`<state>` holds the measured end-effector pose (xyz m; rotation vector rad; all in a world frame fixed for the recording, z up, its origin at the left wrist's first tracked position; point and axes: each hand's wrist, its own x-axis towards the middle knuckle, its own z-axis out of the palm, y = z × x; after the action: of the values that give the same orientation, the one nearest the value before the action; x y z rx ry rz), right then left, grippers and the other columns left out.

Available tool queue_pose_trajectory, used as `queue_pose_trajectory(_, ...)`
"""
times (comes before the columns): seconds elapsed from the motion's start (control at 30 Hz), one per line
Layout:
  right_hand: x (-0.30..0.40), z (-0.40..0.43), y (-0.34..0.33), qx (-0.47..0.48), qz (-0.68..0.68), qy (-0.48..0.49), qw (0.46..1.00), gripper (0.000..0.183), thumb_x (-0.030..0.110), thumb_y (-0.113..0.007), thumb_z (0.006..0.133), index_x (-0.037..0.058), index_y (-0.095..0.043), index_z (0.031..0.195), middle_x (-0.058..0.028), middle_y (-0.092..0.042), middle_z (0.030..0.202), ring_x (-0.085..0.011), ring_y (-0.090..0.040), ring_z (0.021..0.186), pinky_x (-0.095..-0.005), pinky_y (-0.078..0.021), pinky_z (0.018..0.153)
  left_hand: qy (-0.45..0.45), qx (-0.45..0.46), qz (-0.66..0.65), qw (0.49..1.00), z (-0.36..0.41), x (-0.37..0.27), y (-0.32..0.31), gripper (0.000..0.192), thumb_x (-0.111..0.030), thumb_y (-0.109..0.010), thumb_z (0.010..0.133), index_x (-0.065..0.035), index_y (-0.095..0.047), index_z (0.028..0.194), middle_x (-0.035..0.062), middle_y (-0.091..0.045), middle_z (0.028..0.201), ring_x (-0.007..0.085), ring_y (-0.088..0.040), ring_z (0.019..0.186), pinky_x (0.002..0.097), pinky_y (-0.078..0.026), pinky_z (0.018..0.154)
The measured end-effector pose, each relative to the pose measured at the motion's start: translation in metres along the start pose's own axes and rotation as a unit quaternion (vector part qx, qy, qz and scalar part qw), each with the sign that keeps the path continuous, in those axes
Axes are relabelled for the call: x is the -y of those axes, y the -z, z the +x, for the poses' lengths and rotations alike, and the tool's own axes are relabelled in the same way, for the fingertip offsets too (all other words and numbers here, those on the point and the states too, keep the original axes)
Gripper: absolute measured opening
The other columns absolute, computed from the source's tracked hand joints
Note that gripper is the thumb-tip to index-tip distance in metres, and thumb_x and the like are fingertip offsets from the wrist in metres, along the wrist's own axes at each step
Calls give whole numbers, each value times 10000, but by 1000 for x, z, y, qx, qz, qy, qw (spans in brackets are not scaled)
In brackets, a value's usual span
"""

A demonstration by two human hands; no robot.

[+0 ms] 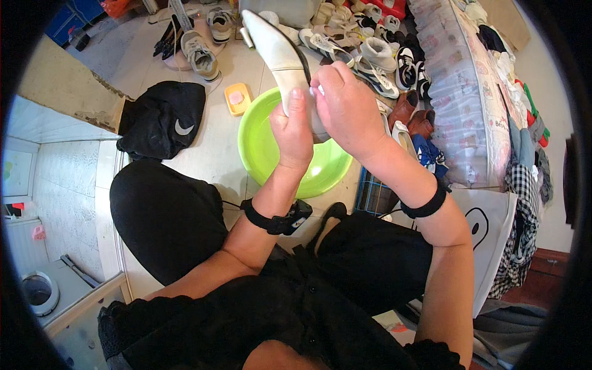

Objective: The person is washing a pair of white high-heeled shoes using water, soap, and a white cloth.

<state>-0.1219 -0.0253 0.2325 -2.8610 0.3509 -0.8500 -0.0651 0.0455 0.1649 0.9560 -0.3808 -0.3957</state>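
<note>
A white pointed shoe [275, 51] with a dark sole edge is raised over a lime-green plastic basin [259, 162], its toe pointing away from me. My left hand [293, 132] grips the heel end, thumb laid along the side. At the shoe's right side, the fingers of my right hand [344, 108] pinch something small and white against it; the piece is mostly hidden, so I cannot tell what it is. Just left of the basin's rim lies a yellow soap dish [237, 99] with a pinkish bar of soap [236, 97] on it.
Many shoes [370, 60] crowd the floor at the upper right, beside a bed with a ruffled cover [455, 101]. Grey-white sneakers [201, 55] stand upper left. A black cloth item [162, 120] with a crescent mark lies left, and a blue wire basket [370, 189] sits right of the basin.
</note>
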Motion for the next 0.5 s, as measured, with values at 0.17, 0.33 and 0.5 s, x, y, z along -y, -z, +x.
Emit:
queue_pose_trajectory(0.17, 6, -2, 7, -5, 17, 82, 996, 116, 94, -558, 734, 74, -476, 814, -90, -504, 758, -277, -570, 630, -369, -469, 518, 100, -21, -127, 987, 9, -9, 8, 377, -324, -379, 961, -14, -541, 1101, 74, -610, 952, 164, -595, 826, 299, -479, 727)
queue_pose_trajectory(0.33, -10, -20, 9, 44, -5, 41, 998, 177, 57, -588, 714, 76, -512, 873, -74, -531, 827, -275, -585, 687, -371, -471, 547, 124, -65, -297, 945, 37, -7, 19, 438, -365, -323, 962, -59, -469, 1239, 100, -582, 1132, 248, -588, 998, 391, -463, 878)
queue_pose_trajectory(0.5, -7, -14, 12, -88, 48, -3, 995, 231, 7, -615, 695, 62, -519, 897, -97, -538, 874, -285, -572, 728, -371, -474, 613, 134, -79, -326, 933, 34, -9, 14, 439, -376, -329, 957, -74, -470, 1243, 100, -589, 1121, 250, -592, 982, 400, -467, 868)
